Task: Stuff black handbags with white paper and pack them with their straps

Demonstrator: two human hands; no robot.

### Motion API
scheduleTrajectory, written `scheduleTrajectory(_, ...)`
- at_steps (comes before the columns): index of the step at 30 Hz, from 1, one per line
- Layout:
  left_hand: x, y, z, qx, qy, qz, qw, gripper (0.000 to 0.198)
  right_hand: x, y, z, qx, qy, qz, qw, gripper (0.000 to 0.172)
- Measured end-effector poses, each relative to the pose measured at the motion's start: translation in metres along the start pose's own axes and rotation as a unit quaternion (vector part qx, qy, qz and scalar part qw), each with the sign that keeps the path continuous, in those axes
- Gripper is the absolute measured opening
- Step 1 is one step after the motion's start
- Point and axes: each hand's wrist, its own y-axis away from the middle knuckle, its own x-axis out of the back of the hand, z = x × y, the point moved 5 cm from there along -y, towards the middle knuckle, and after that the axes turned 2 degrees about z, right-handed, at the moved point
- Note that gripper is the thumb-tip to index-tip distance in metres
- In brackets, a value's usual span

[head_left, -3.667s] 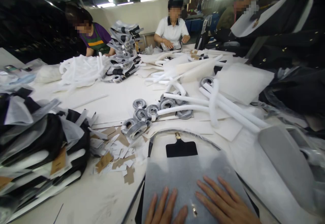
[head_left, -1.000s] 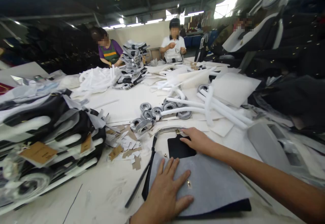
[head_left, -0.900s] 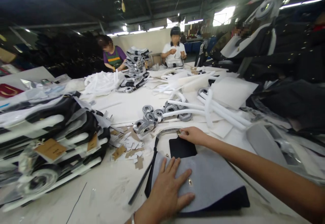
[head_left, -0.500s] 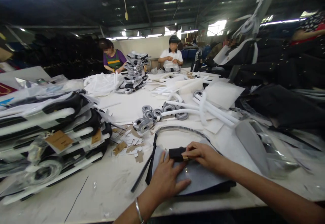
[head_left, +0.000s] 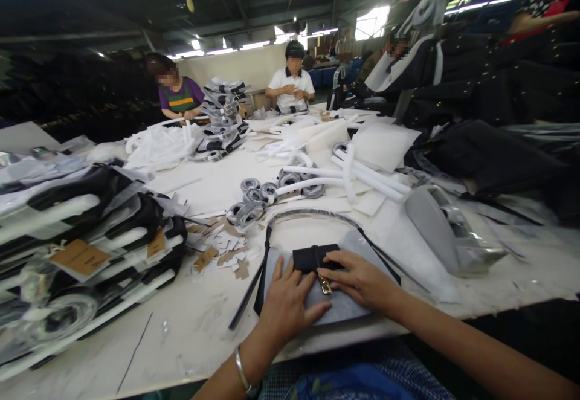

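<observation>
A black handbag lies in front of me with a pale grey sheet (head_left: 348,309) over its front and its handle (head_left: 312,212) arched away from me. Across its upper middle is a black flap (head_left: 304,259), from which a narrow strap with a gold clasp (head_left: 325,284) hangs. My left hand (head_left: 290,297) rests flat on the sheet, fingers spread, their tips by the flap's lower left edge. With thumb and fingertips, my right hand (head_left: 362,279) grips the strap just above the clasp; the undersides of these fingers are hidden.
Wrapped black bags with brown tags (head_left: 81,258) are stacked at left. Paper scraps (head_left: 226,246), rolled straps (head_left: 254,194) and white foam tubes (head_left: 312,183) lie beyond the handbag. A grey plastic-wrapped piece (head_left: 435,231) stands at right. Two people (head_left: 290,83) work across the table.
The black flap has come down flatter, and the gold clasp now shows below my right fingers, where a brown piece showed before. My right hand has opened out somewhat; my view has tilted down.
</observation>
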Motion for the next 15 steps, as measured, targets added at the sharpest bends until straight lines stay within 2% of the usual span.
scheduleTrajectory(3, 0.004, 0.008, 0.004, -0.016, -0.022, 0.062, 0.998, 0.049, -0.002, 0.002, -0.002, 0.002, 0.022, 0.005, 1.0, 0.034)
scheduleTrajectory(5, 0.006, 0.013, 0.009, -0.063, -0.021, 0.08, 0.995, 0.039, -0.003, 0.002, -0.004, 0.001, 0.036, 0.004, 0.999, 0.034)
scheduleTrajectory(7, 0.006, 0.017, 0.014, -0.121, -0.013, 0.071, 0.99, 0.036, -0.004, 0.0, -0.006, 0.006, 0.053, 0.0, 0.999, 0.032)
scheduleTrajectory(9, 0.006, 0.018, 0.016, -0.156, -0.006, 0.055, 0.986, 0.042, -0.004, -0.001, -0.009, 0.012, 0.071, -0.004, 0.997, 0.031)
scheduleTrajectory(11, 0.005, 0.019, 0.017, -0.171, -0.003, 0.037, 0.985, 0.045, -0.005, -0.001, -0.011, 0.014, 0.086, -0.01, 0.996, 0.031)
scheduleTrajectory(15, 0.001, 0.02, 0.019, -0.187, 0.008, 0.018, 0.982, 0.04, -0.006, -0.001, -0.013, 0.015, 0.097, -0.018, 0.995, 0.032)
